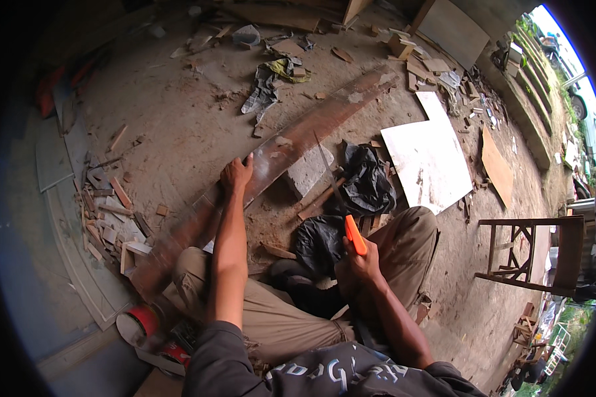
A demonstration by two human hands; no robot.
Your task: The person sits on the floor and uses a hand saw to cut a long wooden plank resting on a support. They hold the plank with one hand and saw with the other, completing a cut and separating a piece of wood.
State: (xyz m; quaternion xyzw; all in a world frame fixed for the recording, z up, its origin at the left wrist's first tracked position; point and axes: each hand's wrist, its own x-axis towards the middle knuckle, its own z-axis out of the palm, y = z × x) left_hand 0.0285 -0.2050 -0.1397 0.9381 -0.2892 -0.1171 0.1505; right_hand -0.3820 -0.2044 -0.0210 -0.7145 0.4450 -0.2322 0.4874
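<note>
A long reddish-brown wooden plank point(291, 139) lies diagonally in front of me, from lower left to upper right. My left hand point(236, 175) grips it near its middle, with the fingers curled over the far edge. Held upright in my right hand point(363, 262) is a handsaw point(355, 235) with an orange handle; its thin dark blade points up and away, the tip close to the near edge of the plank. A grey concrete block point(309, 173) sits against or under the plank, between it and the saw blade. The right fingers are closed round the handle.
Black plastic bags point(367, 182) lie beside the block. To the right are a white board point(427, 155), a brown sheet point(496, 167) and a wooden stool point(533, 257) seen on its side. Wood offcuts point(116, 215) litter the left; red-marked tins point(139, 322) stand by my left knee.
</note>
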